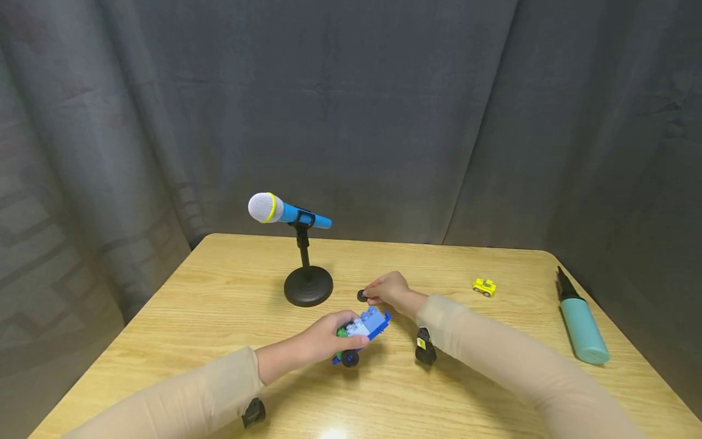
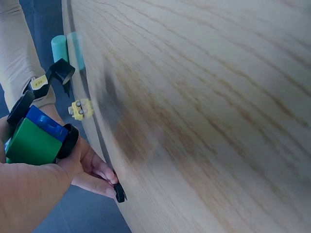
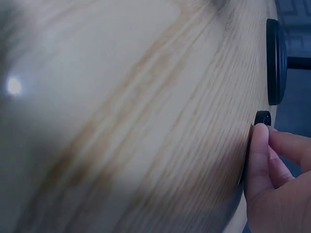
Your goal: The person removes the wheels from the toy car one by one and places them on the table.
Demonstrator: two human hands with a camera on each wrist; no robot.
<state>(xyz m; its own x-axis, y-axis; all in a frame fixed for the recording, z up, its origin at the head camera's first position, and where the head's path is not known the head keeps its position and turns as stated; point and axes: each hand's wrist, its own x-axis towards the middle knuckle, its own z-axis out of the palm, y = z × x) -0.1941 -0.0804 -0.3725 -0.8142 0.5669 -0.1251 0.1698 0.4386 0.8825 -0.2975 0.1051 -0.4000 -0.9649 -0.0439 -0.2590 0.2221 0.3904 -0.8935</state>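
Note:
My left hand grips a toy car of building blocks above the table, thumb along its near side. The car has light blue, white, green and dark blue parts and black wheels; in the left wrist view its green block faces the camera. Just beyond it, my right hand pinches a small black wheel between thumb and fingers, close over the tabletop. In the right wrist view the same wheel sticks out past the fingertips, which cover part of it.
A blue microphone with a white head sits on a black stand at the back, left of my right hand. To the right are a small yellow toy car and a teal hand pump with a black nozzle. Grey curtains hang behind the table.

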